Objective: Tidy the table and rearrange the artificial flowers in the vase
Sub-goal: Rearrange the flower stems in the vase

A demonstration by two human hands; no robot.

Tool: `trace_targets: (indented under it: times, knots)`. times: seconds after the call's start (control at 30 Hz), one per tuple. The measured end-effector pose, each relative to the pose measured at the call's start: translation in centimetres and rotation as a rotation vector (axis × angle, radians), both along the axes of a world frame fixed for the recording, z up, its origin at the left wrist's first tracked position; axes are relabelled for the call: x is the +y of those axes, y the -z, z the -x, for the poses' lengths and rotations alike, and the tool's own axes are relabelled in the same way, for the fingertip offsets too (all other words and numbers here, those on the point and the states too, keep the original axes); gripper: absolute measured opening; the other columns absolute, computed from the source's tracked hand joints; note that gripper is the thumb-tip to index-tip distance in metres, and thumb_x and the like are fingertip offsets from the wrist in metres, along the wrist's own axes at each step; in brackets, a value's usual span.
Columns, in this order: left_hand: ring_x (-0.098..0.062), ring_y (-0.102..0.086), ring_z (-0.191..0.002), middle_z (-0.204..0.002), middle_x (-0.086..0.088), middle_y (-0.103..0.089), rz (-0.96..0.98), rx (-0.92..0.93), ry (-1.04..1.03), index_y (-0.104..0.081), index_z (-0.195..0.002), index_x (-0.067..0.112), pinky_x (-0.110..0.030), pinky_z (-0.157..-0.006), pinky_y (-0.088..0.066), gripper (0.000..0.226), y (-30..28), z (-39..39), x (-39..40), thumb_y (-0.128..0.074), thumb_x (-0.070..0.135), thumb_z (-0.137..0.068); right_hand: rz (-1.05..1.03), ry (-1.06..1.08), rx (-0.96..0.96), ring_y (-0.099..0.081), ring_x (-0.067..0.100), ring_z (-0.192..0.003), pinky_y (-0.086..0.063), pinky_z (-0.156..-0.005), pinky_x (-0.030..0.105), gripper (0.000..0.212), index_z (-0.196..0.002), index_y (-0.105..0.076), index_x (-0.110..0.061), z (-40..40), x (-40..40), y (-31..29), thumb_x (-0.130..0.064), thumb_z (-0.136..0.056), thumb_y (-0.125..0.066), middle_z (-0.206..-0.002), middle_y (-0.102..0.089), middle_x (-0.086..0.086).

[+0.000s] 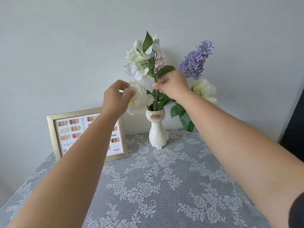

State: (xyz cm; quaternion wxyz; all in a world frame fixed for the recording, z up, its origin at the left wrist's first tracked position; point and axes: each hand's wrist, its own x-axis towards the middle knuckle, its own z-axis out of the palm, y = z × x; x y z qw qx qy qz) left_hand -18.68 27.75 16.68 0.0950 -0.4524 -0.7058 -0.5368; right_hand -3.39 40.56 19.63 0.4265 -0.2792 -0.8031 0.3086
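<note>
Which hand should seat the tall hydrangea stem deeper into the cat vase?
Right, probably. The right hand already pinches that stem above the vase; the left hand is on the white rose beside it.

— Was any writing legible?
— Only on the framed nail-colour chart (87, 134) at the back left: "MIGEEN" ran vertically near its top, and "024" sat at its lower left.
— And the smaller print?
— Too small to read.
</note>
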Motion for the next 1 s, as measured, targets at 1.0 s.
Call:
trace_targets:
  times: [1.0]
  knots:
    - [-0.006, -0.061, -0.098, -0.118, 0.009, -0.058, -0.178, -0.087, 0.024, -0.055, -0.117, 0.034, -0.023, -0.079, -0.051, 0.031, 2.4, -1.5, 0.1, -0.061, 0.044, -0.088, -0.135, 0.189, -0.25, -0.067, 0.022, -0.089, -0.054, -0.077, 0.027, 0.021, -0.092, -0.074, -0.004, 2.6, 0.0, -1.6, -0.02, -0.078, -0.076, -0.094, -0.073, 0.009]
